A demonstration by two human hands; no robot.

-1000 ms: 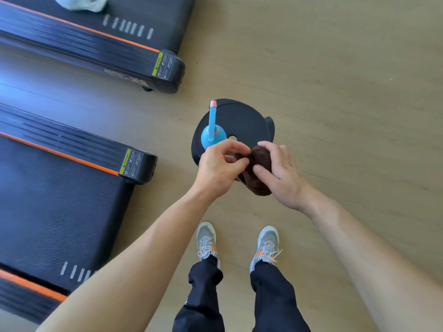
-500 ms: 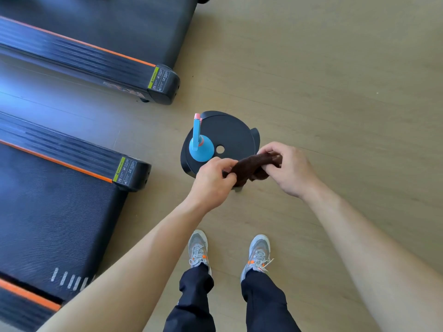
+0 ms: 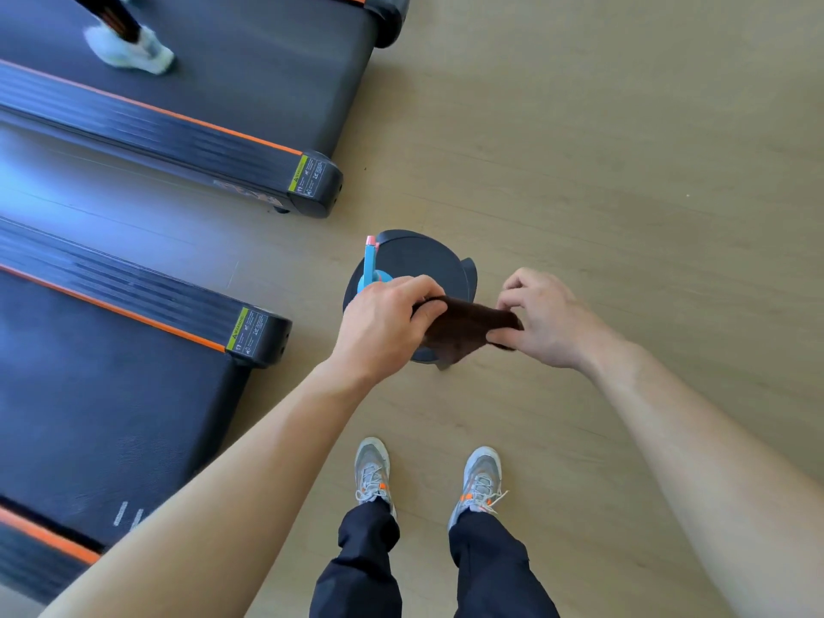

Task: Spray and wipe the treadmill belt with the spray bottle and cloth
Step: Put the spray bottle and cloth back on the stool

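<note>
A dark brown cloth (image 3: 463, 325) is stretched between my two hands above a small black round stool (image 3: 419, 260). My left hand (image 3: 383, 325) grips its left end, and my right hand (image 3: 541, 318) pinches its right end. A blue spray bottle (image 3: 371, 269) with a pink nozzle tip stands on the stool's left side, partly hidden behind my left hand. The near treadmill's black belt (image 3: 102, 421) lies at the left, with orange-edged side rails.
A second treadmill (image 3: 249, 82) runs across the top left; another person's leg and white shoe (image 3: 133, 46) are on its belt. My own feet (image 3: 428, 479) stand on the light wooden floor (image 3: 624, 171) just below the stool.
The cloth went from a bunched wad to a strip pulled out between my hands, which moved apart. The view shifted, and another person's shoe came into sight on the far treadmill.
</note>
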